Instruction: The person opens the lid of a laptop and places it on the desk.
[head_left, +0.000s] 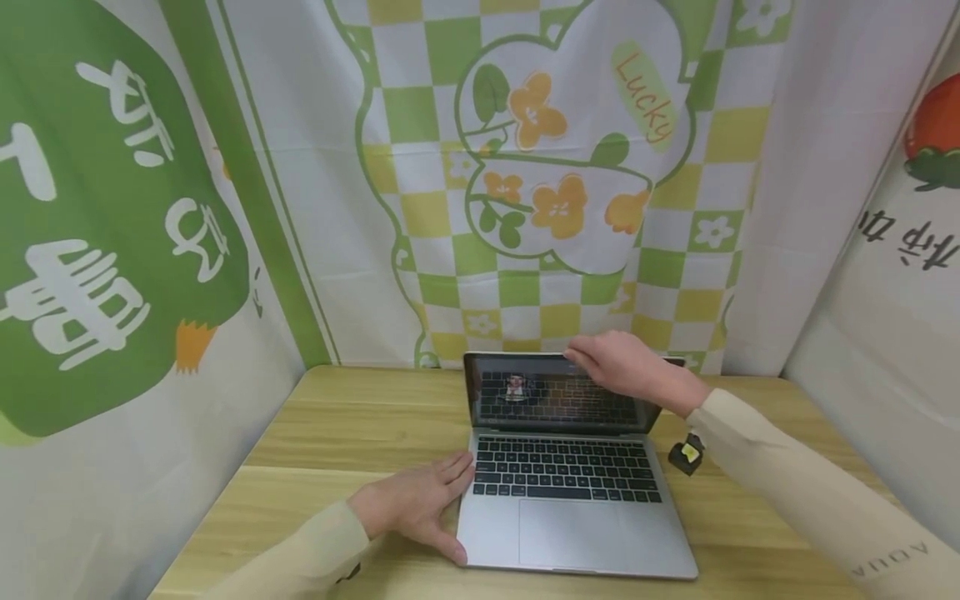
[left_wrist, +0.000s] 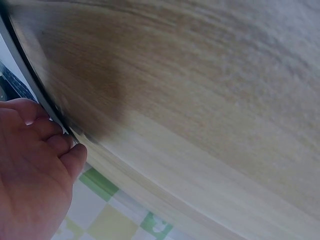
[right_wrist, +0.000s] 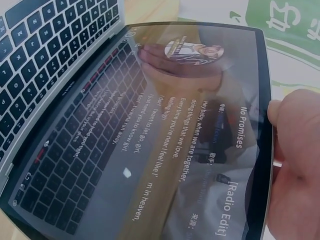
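A silver laptop [head_left: 577,533] with black keys stands on the wooden table, its lid raised. White song lyrics show on the lit screen [right_wrist: 165,125] in the right wrist view, along with a reflected keyboard. My right hand [head_left: 618,364] pinches the top edge of the lid; in the right wrist view that hand [right_wrist: 297,165] has its thumb tip by the bezel, its other fingers largely hidden. Against the left side of the base rests my left hand [head_left: 420,507], fingers near the keyboard and thumb by the front corner. The left wrist view shows its fingertips [left_wrist: 74,156] along that edge.
A small black object with a yellow mark [head_left: 686,454] is on the table right of the laptop, close to my right sleeve. Printed cloth [head_left: 540,167] hangs behind the wooden table [head_left: 360,417], with more cloth on both sides.
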